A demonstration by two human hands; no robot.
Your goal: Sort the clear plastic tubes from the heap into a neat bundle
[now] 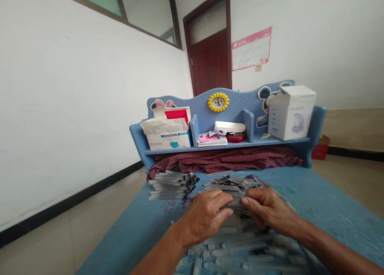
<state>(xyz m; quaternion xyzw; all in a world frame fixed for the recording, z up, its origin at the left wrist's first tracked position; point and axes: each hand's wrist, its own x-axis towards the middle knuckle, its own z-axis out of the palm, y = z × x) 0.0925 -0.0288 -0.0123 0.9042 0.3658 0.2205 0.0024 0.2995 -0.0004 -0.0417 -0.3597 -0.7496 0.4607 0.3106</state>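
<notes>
My left hand [208, 213] is over the middle of a spread of clear pen barrels [228, 253], fingers bent and thumb close to the index finger. Facing it, my right hand [271, 211] is closed, with thumb and index finger pinched. The fingertips almost meet; blur hides what they hold. To the left of my hands lies a neat stack of pens [169, 185] with translucent barrels and black ends, pointing right. Beyond my fingers, thin black-ended pieces [226, 181] lie among more barrels.
The blue desk [120, 243] has a raised shelf at its back. On the shelf stand a mask box [169, 141], a red round tin [235, 137] and a white carton [291, 115]. Checked cloth [228, 159] is bunched underneath. A white wall [75, 87] runs along the left.
</notes>
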